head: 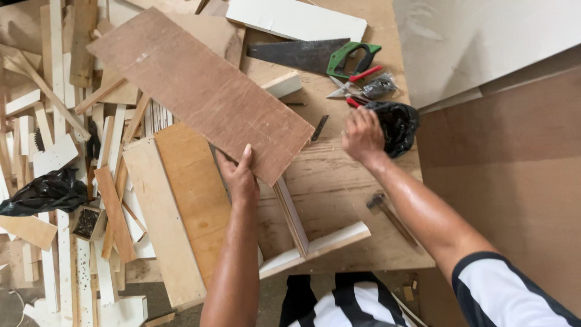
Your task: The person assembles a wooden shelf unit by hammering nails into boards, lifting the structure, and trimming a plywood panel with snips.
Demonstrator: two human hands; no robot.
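Note:
My left hand [239, 175] grips the near edge of a large brown plywood board [200, 85] and holds it tilted over the workbench. My right hand [362, 134] reaches forward into a black plastic bag [396, 124] at the back right of the bench; what its fingers hold is hidden. Beneath the board, white wooden strips [315, 242] form a corner frame on the bench top [339, 188].
A handsaw with a green handle [315, 54], red-handled pliers [354, 88] and a small clear bag [380, 86] lie at the back. A hammer [390, 217] rests at right. Scrap wood offcuts [60, 121], a second black bag [45, 192] and a box of nails [88, 222] crowd the left.

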